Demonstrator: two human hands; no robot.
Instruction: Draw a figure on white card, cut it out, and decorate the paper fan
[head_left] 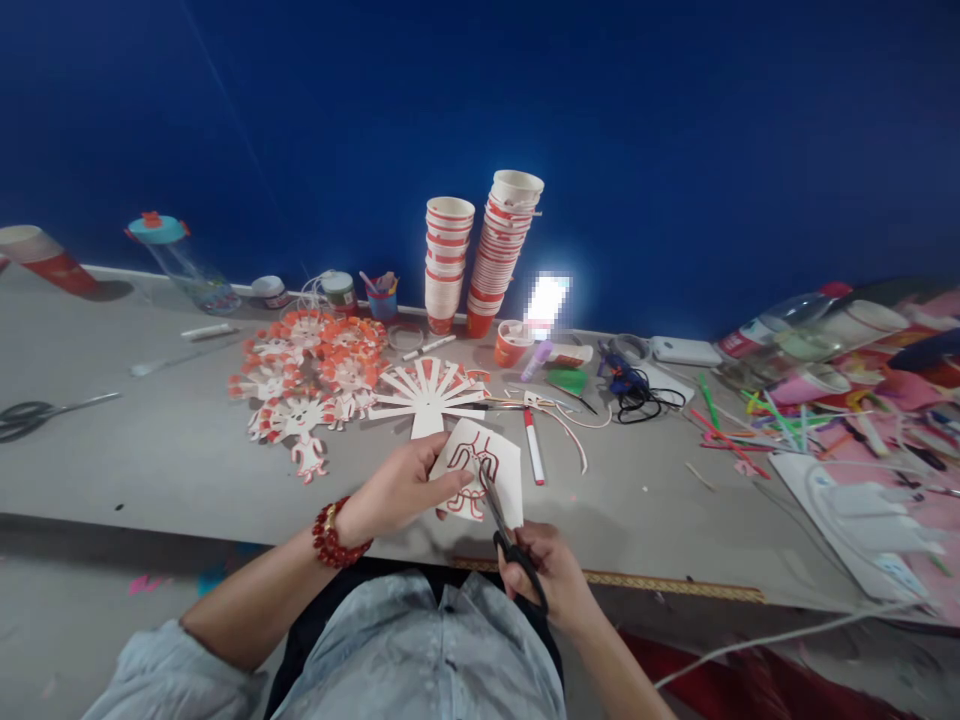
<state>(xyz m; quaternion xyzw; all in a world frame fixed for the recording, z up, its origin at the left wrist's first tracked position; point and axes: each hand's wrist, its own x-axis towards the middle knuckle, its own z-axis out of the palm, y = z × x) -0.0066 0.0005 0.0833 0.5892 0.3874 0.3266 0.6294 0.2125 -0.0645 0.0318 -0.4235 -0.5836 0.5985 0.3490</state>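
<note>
My left hand (409,485) pinches a piece of white paper (510,468) with a figure drawn on it in dark red outline, thumb on top. In my right hand (551,570) is a pair of scissors (510,550) with black handles, its blades lying over the drawing. Whether the blades pass through the paper I cannot tell. Just beyond the paper lies a white cup shape cut into fanned strips (429,402). A red and white marker (533,448) rests to its right. On the left are several cut-out orange and white paper figures (307,375).
Two tall stacks of paper cups (448,265) stand against the blue wall, beside a bright phone screen (549,303). A second pair of scissors (56,412) and a clear bottle (184,262) are at left. Pens, straws, cables and a white power strip (840,540) clutter the right.
</note>
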